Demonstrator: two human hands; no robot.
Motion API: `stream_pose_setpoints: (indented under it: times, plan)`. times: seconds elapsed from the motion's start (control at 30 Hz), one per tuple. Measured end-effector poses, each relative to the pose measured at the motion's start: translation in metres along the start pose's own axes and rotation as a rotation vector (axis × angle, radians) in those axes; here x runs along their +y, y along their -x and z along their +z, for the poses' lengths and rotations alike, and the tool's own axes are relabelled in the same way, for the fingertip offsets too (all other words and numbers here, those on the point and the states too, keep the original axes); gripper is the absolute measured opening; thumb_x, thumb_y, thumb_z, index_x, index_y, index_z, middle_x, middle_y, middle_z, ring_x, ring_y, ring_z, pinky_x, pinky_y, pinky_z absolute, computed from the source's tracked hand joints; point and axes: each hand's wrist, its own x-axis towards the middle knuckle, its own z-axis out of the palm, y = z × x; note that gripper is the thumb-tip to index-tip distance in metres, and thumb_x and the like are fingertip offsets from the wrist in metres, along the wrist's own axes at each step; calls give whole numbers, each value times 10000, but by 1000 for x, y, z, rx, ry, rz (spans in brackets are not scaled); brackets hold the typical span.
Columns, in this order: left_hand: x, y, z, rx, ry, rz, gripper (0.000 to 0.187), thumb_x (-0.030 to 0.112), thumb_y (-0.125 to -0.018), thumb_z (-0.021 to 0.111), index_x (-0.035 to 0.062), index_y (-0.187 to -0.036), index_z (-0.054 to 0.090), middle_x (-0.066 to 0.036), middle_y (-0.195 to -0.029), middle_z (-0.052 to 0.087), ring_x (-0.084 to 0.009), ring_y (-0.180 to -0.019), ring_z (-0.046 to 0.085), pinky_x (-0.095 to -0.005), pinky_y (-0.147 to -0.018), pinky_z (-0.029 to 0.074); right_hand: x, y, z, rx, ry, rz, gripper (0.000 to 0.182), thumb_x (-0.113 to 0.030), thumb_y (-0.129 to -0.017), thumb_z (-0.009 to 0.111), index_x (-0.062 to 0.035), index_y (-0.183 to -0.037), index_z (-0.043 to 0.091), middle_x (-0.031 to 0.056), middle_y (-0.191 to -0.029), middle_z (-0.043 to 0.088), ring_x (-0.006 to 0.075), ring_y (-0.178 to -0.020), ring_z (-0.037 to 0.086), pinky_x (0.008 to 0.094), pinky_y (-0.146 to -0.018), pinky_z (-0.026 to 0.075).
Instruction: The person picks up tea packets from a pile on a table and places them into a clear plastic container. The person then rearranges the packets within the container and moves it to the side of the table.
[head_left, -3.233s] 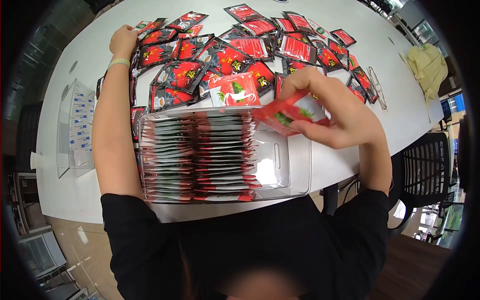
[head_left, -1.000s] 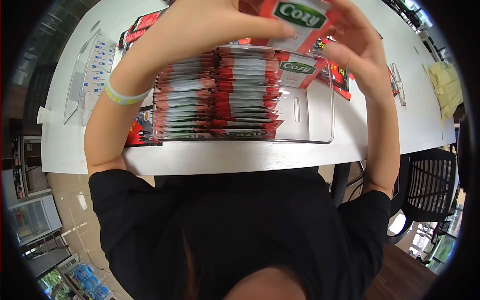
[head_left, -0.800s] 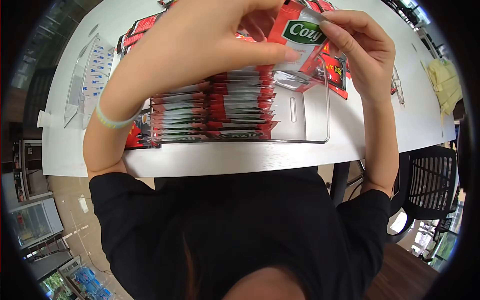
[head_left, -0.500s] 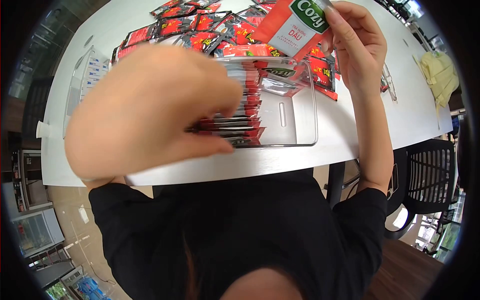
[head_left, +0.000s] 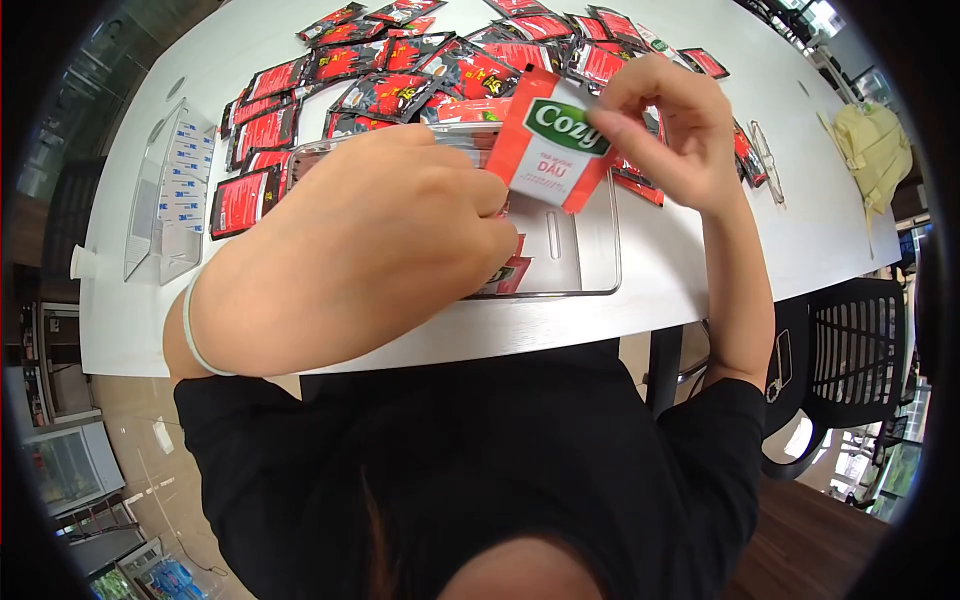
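Observation:
A red and white Cozy tea sachet (head_left: 552, 150) is pinched at its upper right corner between the thumb and fingers of my right hand (head_left: 678, 130). It hangs tilted over the clear plastic box (head_left: 600, 285). My left hand (head_left: 385, 235), with a pale band at the wrist, is curled above the box and hides most of its inside. Its fingertips point away from view, close to the sachet's left edge, so what they hold is hidden. Below that hand, a few red sachet edges (head_left: 512, 277) show in the box.
Many red and black sachets (head_left: 470, 72) lie piled across the far side of the table (head_left: 690, 260). A second clear box (head_left: 160, 215), with blue and white printed strips, stands at left. Glasses (head_left: 768, 160) lie at right near a yellow cloth bag (head_left: 875, 155). A black chair (head_left: 855, 345) stands at right.
My right hand has brought the sachet down and left, over the box. My left hand has moved right and its fingers have curled in, covering the row of sachets.

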Motion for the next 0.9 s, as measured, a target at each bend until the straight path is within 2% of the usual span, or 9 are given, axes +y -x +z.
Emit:
stream_pose_setpoints:
  times: [0.23, 0.33, 0.4, 0.43, 0.53, 0.57, 0.6, 0.73, 0.9]
  plan:
    - [-15, -9, -9, 18, 261, -102, 205, 220, -750, 802, 91, -770, 644, -62, -738, 585, -264, -720, 589, -364, -646, 455, 0, -1, -3, 4, 30, -54, 85, 26, -776, 702, 7, -766, 620, 49, -731, 613, 116, -622, 531, 256, -551, 395]
    - [-33, -15, 5, 162, 196, -89, 231, 238, -769, 795, 64, -785, 644, -62, -736, 604, -265, -711, 599, -363, -628, 456, 1, -4, -2, 18, 186, -109, 111, -54, -764, 727, -27, -762, 619, 47, -671, 610, 156, -575, 546, 274, -525, 427]
    - [-42, -18, 11, 213, 175, -91, 223, 222, -789, 778, 45, -786, 643, -66, -750, 604, -264, -717, 593, -353, -638, 460, 2, -4, 1, -26, 305, -217, 97, 34, -732, 699, -7, -747, 612, 58, -705, 598, 163, -618, 542, 271, -554, 404]
    - [-44, -19, 12, 214, 176, -91, 223, 222, -789, 778, 45, -786, 643, -66, -750, 604, -264, -717, 593, -353, -638, 460, 5, -2, 2, -93, 304, -185, 115, 36, -708, 689, -10, -774, 607, 84, -798, 616, 213, -707, 565, 304, -616, 439]
    - [-45, -24, 22, 262, 132, -119, 227, 207, -797, 776, 34, -872, 650, -85, -802, 618, -273, -751, 601, -356, -669, 477, 6, -2, 12, -159, 279, -100, 162, 20, -705, 680, -8, -846, 606, 116, -932, 621, 242, -826, 576, 342, -707, 460]
    - [-45, -30, 31, 398, 153, -121, 254, 204, -804, 772, 28, -933, 641, -92, -832, 628, -274, -770, 606, -357, -686, 484, 7, 0, 12, -204, 293, -53, 253, -3, -712, 675, -4, -953, 599, 132, -1037, 613, 265, -920, 578, 363, -783, 464]
    - [-45, -33, 36, 535, 174, -122, 289, 201, -812, 769, 23, -994, 631, -99, -863, 637, -276, -788, 611, -358, -703, 492, 8, 0, 14, -201, 293, -52, 253, -3, -712, 675, -4, -953, 599, 132, -1037, 613, 265, -920, 578, 363, -783, 464]
    - [-47, -36, 40, 444, 187, -225, 342, 196, -832, 755, 11, -1074, 600, -116, -946, 662, -279, -844, 639, -356, -738, 505, 9, -3, 26, -194, 108, 34, 322, -37, -752, 691, 6, -1055, 593, 128, -1052, 636, 261, -979, 609, 354, -857, 486]
    - [-50, -35, 45, 302, 421, -350, 320, 265, -886, 683, 36, -1085, 582, -142, -841, 693, -331, -774, 673, -419, -690, 523, 13, -3, 28, -259, -13, 197, 331, -81, -791, 719, 16, -1086, 604, 126, -976, 670, 232, -932, 643, 352, -897, 499]
